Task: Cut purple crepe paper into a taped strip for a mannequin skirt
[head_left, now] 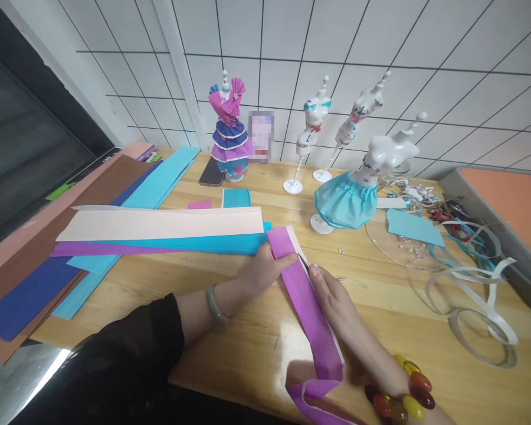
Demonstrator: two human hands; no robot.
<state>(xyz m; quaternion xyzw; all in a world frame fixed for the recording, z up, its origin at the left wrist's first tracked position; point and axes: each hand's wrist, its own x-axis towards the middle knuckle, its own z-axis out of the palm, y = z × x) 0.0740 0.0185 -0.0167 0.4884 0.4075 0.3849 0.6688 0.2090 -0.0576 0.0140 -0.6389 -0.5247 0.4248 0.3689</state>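
A long purple strip with a white edge, crepe paper by its look, runs from the middle of the table down to the front, where it folds over on itself. My left hand pinches it near its upper end, thumb on top and fingers beneath. In my right hand is a slim dark pointed tool. Its tip lies at the strip's white edge, close to my left thumb. Most of the tool is hidden by my fingers, so its kind is unclear.
Stacked sheets in cream, blue, brown and pink cover the left side. A dressed mini mannequin, a phone and barer mannequins stand or lie along the back. A teal-skirted mannequin, curled white ribbon and trimmings occupy the right.
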